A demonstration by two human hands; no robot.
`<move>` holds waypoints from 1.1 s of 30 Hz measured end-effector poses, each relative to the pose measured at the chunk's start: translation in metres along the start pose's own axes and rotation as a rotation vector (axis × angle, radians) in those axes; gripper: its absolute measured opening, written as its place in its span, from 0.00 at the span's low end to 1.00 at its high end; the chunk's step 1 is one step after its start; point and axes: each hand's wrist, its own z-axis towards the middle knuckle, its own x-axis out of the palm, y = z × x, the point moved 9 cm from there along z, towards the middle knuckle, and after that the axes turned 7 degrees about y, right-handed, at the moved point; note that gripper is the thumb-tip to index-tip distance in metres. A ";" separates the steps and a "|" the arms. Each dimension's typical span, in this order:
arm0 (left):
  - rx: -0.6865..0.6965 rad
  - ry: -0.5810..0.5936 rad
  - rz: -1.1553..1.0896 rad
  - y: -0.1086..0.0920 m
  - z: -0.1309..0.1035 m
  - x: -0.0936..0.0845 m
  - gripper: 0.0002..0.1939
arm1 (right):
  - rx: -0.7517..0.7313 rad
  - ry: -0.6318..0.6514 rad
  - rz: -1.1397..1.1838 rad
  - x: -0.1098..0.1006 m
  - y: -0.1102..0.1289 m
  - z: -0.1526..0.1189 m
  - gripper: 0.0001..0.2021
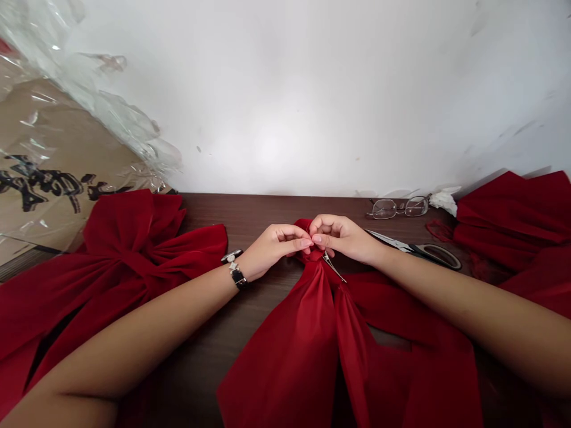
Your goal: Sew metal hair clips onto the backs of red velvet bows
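My left hand [285,242] and my right hand [341,236] meet, thumbs and forefingers pinched fingertip to fingertip. Whatever sits between them is too small to make out; a fine thread-like line shows near the fingers. Directly beneath is the gathered top of a red fabric bow [294,339], its long tails spreading down toward me. A metal hair clip [335,267] lies against the gathered part, just below my right fingers. On my left wrist are a watch and a black strap bracelet [237,274].
Another red bow [134,255] lies left on the dark wooden table [259,208]. Scissors [414,248], eyeglasses [399,208] and crumpled white tissue [445,201] are at the right, with more red fabric [513,214] beyond. A plastic-wrapped cardboard box [53,142] stands at the left against the wall.
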 end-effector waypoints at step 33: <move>-0.025 -0.030 0.015 0.003 -0.001 -0.005 0.10 | -0.109 -0.014 -0.165 0.004 0.015 -0.006 0.10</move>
